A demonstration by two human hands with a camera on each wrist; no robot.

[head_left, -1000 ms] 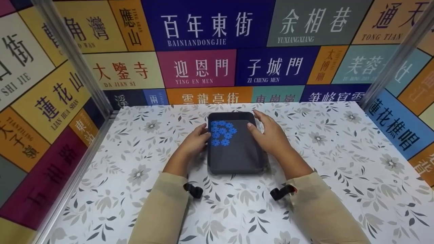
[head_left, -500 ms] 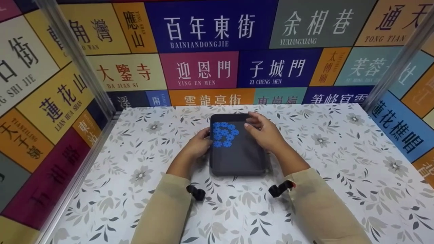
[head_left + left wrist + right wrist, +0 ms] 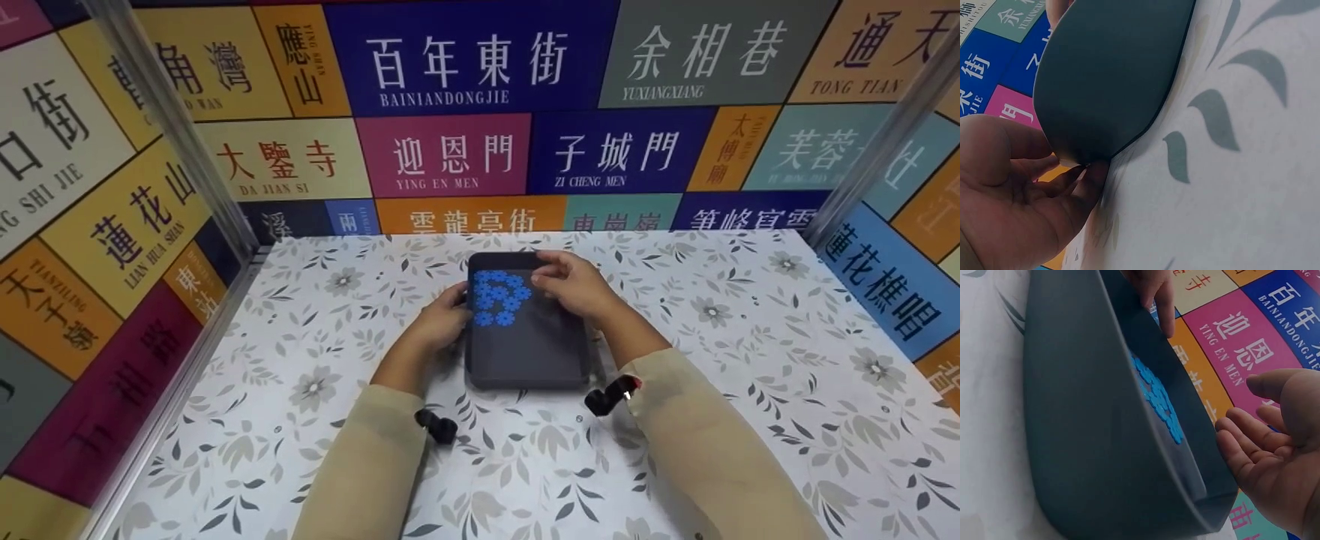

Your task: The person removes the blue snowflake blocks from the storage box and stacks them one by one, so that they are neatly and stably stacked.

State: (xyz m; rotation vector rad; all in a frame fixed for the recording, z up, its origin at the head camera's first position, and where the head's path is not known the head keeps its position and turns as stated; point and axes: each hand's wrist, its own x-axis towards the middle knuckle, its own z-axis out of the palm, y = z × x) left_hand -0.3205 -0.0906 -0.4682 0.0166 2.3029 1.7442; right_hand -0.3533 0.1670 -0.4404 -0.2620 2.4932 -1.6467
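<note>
A dark grey rectangular tray [image 3: 529,360] with raised walls lies on the table, its long side running away from me. Several flat blue flower-shaped pieces [image 3: 504,319] sit in its upper left part, some touching. My left hand [image 3: 442,319] holds the tray's left wall; in the left wrist view its thumb and bent fingers meet the wall [image 3: 1117,73] near a corner. Over the far right corner hovers my right hand [image 3: 577,285]. The right wrist view shows that hand's fingers [image 3: 1241,444] loosely bent, apart from the pieces, with nothing visible in them.
A white tablecloth [image 3: 315,435] with grey leaves and flowers spreads under the tray. Behind stands a wall panel [image 3: 465,56] of coloured street-name signs, and similar panels flank both sides. A clear upright post [image 3: 176,127] rises at the back left corner.
My right hand has lifted off the tray's right rim and shifted left over the far corner, its thumb and fingers drawing closer together. The left hand stays at the left wall.
</note>
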